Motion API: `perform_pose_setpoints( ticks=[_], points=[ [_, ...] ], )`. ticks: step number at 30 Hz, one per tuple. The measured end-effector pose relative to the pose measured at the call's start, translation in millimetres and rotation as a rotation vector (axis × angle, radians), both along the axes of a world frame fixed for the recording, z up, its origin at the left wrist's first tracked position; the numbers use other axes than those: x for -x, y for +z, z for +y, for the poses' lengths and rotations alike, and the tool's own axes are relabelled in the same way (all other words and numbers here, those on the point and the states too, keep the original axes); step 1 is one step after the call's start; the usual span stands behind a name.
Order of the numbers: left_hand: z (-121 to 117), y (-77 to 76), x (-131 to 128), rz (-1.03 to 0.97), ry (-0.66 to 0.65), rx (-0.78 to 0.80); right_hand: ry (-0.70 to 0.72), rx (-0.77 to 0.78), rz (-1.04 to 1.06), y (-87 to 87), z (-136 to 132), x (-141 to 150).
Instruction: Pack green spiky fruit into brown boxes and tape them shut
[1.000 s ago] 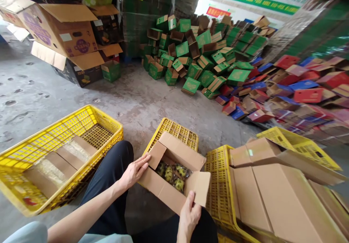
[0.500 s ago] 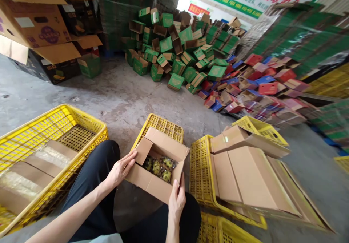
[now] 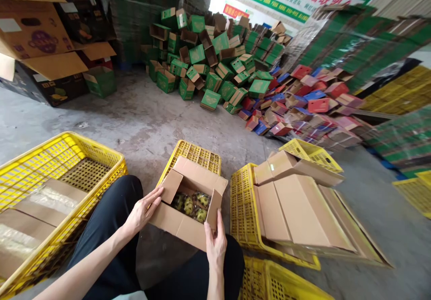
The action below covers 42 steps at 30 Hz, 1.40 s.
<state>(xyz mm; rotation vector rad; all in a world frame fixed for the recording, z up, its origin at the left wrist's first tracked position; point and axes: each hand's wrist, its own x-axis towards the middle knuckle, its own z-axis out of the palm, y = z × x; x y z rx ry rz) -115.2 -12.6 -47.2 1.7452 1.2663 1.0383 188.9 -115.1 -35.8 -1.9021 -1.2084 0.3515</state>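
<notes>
An opened cardboard box point(image 3: 178, 222) rests on an upturned-looking yellow crate point(image 3: 200, 154) between my knees. Inside lie several round yellow-green fruits point(image 3: 188, 205) with dark patches, in clear plastic. My left hand point(image 3: 139, 212) lies along the box's left side, fingers nearly straight and close together at the small left flap point(image 3: 171, 186); its thumb is hard to make out. At the opposite end my right hand point(image 3: 216, 241) grips the right flap point(image 3: 213, 209) between thumb and fingers. That flap stands raised, tilted toward the inside. The long near and far flaps are folded outward.
A yellow basket point(image 3: 101, 147) with taped cartons point(image 3: 50, 201) is at my left. On my right, another yellow basket point(image 3: 242, 203) carries flattened cardboard boxes point(image 3: 306, 205), with a lower crate point(image 3: 256, 277) beside it. Green cartons point(image 3: 210, 99) and red-blue cartons point(image 3: 318, 106) lie heaped ahead.
My right hand has swung the right flap up and inward from its outward-folded position. My left hand stays at the left flap. The view has turned to the right.
</notes>
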Motion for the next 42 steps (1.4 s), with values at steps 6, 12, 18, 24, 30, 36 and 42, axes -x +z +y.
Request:
perform_pose_setpoints(
  ticks=[6, 12, 18, 24, 30, 36, 42],
  points=[
    [0.1, 1.6, 0.4, -0.003, 0.005, -0.002, 0.109, -0.004, -0.027, 9.5, -1.8, -7.6],
    [0.0, 2.5, -0.2, -0.005, 0.009, 0.0, 0.105, 0.01, -0.031, 11.1, -1.0, -6.7],
    [2.0, 3.9, 2.1, -0.018, -0.008, 0.015, 0.086, 0.052, 0.086, 15.6, 0.2, -18.8],
    [7.2, 15.6, 6.6, -0.054, -0.042, 0.066, 0.23, 0.161, 0.246, 35.2, 1.0, -45.7],
    [12.7, 25.4, 10.5, -0.125, -0.055, 0.119, 0.411, 0.304, 0.499, 59.9, 1.2, -54.5],
    [23.9, 30.8, 13.8, -0.232, -0.048, 0.207, 0.351, 0.373, 0.541, 73.6, 2.4, -50.4],
    [30.1, 29.6, 12.4, -0.37, -0.06, 0.323, 0.358, 0.334, 0.533, 73.8, 7.9, -48.2]
  ],
)
